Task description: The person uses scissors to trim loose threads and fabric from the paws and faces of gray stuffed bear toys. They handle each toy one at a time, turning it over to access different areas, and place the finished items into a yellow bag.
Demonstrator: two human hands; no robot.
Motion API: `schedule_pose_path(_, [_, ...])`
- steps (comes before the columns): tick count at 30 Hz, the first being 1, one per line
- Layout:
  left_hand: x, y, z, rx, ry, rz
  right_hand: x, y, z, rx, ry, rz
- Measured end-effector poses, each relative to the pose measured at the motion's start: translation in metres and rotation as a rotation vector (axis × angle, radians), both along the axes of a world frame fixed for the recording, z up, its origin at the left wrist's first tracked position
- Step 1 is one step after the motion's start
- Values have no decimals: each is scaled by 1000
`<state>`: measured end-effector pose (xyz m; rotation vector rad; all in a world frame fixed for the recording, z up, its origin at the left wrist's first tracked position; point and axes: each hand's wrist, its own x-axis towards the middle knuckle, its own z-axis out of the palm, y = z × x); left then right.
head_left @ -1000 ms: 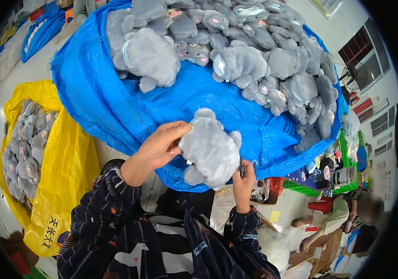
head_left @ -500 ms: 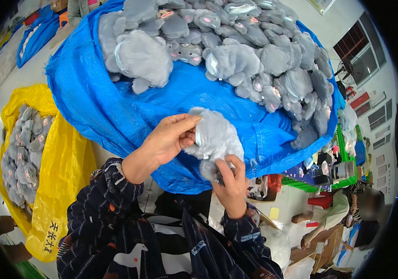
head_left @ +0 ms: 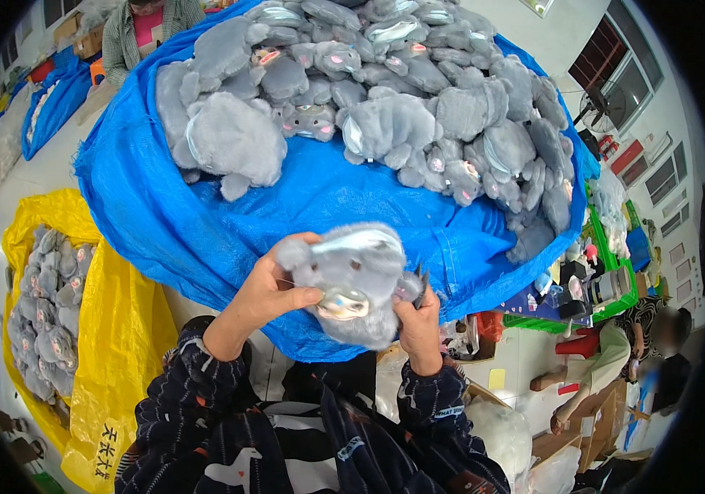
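Note:
A grey plush toy (head_left: 356,284) is held before me over the near edge of the big blue sack, its face side up. It has dark eyes, a pale oval muzzle patch and a whitish slit along its top. My left hand (head_left: 266,288) pinches its left side, thumb beside the muzzle. At its other side my right hand (head_left: 420,325) is closed by the ear. A small dark pointed tool (head_left: 421,280), perhaps thread snips, sticks up from the right fingers. The exact right-hand grip is partly hidden.
The blue sack (head_left: 196,218) bears a heap of similar grey plush toys (head_left: 393,123). A yellow sack (head_left: 122,329) with more stands at left. Green crates (head_left: 628,284) and cardboard boxes (head_left: 599,424) are at right. One person (head_left: 142,37) is at far left, another (head_left: 616,354) at right.
The toy has been turned from its plain furry side to its face side and brought a little lower. My left hand now grips its left edge. The dark tool shows more clearly.

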<state>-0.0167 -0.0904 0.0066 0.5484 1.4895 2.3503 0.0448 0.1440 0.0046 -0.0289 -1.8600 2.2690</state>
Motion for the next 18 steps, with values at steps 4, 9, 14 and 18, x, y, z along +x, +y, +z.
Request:
schedule_pose_path(4, [12,6,14,-151,47,126,-1,-4,-19,-207,-159,51])
schedule_pose_path(9, [15,17,8,-117,162,230,-3,-3,-13,-79,-160,-60])
schedule_pose_path(14, [14,18,5,-137,210,263,1,7,33,578,197,-310])
schedule_pose_path(18, [18,25,5,-278,403,394,1,-11,68,822,325,-101])
